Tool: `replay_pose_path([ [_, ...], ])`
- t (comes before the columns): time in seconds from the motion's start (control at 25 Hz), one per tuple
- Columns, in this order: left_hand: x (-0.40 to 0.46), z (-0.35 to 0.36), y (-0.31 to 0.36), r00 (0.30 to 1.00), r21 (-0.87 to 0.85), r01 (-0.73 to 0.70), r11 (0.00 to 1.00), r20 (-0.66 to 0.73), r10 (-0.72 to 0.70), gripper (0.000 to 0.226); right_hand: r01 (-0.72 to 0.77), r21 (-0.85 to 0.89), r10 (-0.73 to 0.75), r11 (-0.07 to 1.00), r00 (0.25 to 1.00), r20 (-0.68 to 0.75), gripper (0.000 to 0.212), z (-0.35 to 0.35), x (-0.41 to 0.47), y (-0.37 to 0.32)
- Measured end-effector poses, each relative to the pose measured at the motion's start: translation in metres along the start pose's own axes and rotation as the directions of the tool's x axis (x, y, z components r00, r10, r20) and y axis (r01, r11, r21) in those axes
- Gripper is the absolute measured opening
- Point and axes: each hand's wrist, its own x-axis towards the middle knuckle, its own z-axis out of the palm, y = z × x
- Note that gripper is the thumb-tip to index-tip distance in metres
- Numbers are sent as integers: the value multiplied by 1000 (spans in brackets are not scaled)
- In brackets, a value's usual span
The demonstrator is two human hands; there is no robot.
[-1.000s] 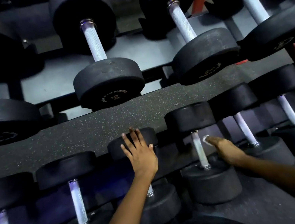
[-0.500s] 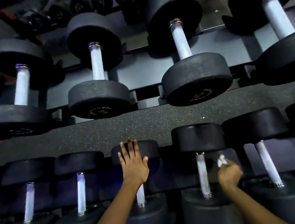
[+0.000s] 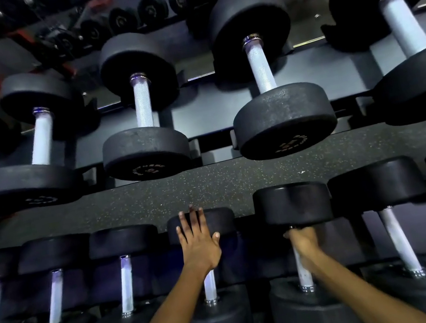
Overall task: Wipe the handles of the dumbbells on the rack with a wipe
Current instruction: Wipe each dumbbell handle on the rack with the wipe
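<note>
Two hands on lower rack: left hand spread flat against dumbbell head; right hand wrapped round neighbouring dumbbell handle, near top. Wipe hidden, cannot tell.

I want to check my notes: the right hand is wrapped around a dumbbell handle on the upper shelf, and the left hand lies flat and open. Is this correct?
Not quite. In the head view the right hand grips a dumbbell handle on the lower shelf, not the upper. The left hand does lie flat and open.
</note>
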Motion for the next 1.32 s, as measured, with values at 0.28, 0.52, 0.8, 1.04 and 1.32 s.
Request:
replay_pose_path([
  [0.28,1,0,0,1000,-5,-2,1000,12,2,72,-38,58,44,998,995,-92,12,7,3,-4],
  [0.52,3,1,-1,1000,-7,-5,1000,22,5,73,-206,86,199,975,976,83,26,15,1,3],
  [0.8,3,3,-3,1000,-9,-12,1000,-7,12,73,-76,-150,46,986,980,-195,28,16,-2,3],
  [1.04,1,2,-3,1000,-20,-26,999,-10,26,73,-32,-344,-41,938,978,-203,45,0,0,-4],
  [1.32,0,4,-4,998,-25,-42,999,-52,41,71,608,-610,-509,508,783,357,27,-4,-36,3],
])
